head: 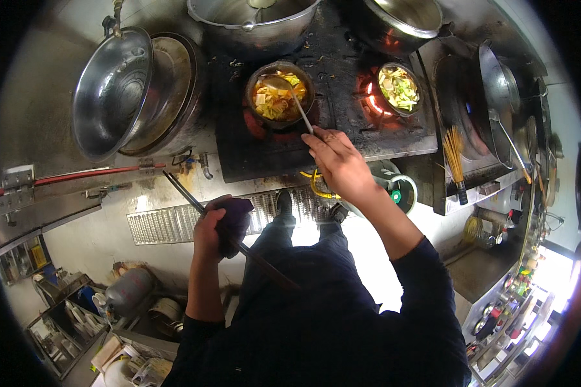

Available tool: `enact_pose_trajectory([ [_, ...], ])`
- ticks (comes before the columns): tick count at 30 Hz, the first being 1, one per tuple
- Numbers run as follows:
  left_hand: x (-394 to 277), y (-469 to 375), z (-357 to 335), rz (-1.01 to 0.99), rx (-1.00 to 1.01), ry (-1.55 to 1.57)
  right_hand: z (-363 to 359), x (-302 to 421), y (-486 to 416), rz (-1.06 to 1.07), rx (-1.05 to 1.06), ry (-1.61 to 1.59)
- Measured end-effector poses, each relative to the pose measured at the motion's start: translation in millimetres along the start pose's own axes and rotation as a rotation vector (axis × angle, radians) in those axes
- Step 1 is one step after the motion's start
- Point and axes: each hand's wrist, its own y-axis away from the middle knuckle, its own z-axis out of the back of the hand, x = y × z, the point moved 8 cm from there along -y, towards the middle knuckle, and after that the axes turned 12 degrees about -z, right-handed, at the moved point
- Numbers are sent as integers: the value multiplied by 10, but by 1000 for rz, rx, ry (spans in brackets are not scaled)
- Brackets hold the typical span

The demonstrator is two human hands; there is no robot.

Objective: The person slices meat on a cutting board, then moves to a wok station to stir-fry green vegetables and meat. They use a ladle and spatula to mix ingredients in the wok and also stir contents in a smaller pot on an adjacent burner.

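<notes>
With my right hand (341,162) I grip the handle of a metal spoon (302,112), whose bowl rests in the stew of the left pot (311,99). That pot holds broth, tofu and cabbage, and stands on a burner of the black stove (252,162). My left hand (210,230) is closed around a dark purple cloth (237,217) and a long pair of metal tongs or rods (184,187), held away from the stove at lower left. To the right, a second small pot (407,112) with cabbage and tofu sits beside a glowing red burner (377,105).
Two large metal pots (271,36) (402,41) stand at the back. A wok (111,96) leans at left. At right are a bamboo brush (454,152), another wok (489,92) and a ladle (513,145). A gas cylinder (411,186) stands below the stove's edge.
</notes>
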Motion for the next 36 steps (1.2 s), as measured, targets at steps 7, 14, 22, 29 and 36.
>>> enact_pose_trajectory([
  [7, -57, 3, -43, -31, 5, -32, -43, -33, 17, 5, -14, 111],
  [14, -118, -63, 11, -54, 45, -32, 11, -20, 70, 49, -106, 113],
  [22, -238, -104, 8, -92, 60, 23, -566, -528, 201, -593, -82, -987],
  [29, -202, -163, -407, -177, 146, -66, -1156, -437, 660, -782, 289, -1426],
  [36, -193, -88, -1370, -282, 347, -33, -378, -241, 1516, -734, 402, -754],
])
